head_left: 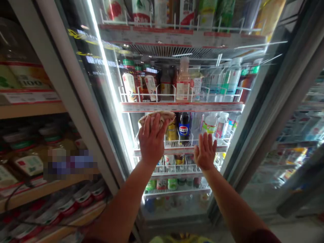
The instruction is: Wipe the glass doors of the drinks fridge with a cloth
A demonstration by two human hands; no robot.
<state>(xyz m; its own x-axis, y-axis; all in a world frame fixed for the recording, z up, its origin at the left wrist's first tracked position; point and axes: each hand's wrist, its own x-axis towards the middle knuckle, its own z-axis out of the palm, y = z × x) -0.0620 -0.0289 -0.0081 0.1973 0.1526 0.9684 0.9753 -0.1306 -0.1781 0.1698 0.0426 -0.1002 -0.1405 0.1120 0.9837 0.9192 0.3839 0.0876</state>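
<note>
In front of me is the glass door [162, 79] of a lit drinks fridge, with reflections on its surface. My left hand [152, 140] presses a crumpled, pale cloth [158, 118] against the glass, its fingers bent over it. To the right and slightly lower, my right hand [206, 153] is raised with the fingers stretched and the palm toward the door. It holds nothing; whether it touches the glass I cannot tell. Behind the door, between the hands, stands a dark bottle with a blue label [184, 126].
Several wire shelves behind the glass carry bottles, with a price strip [182, 107] along one edge. At left, a wooden shelf [32, 109] holds bottles and jars; a thin dark cable hangs there. The metal door frame [273, 114] runs along the right, beside another drinks display [303, 118].
</note>
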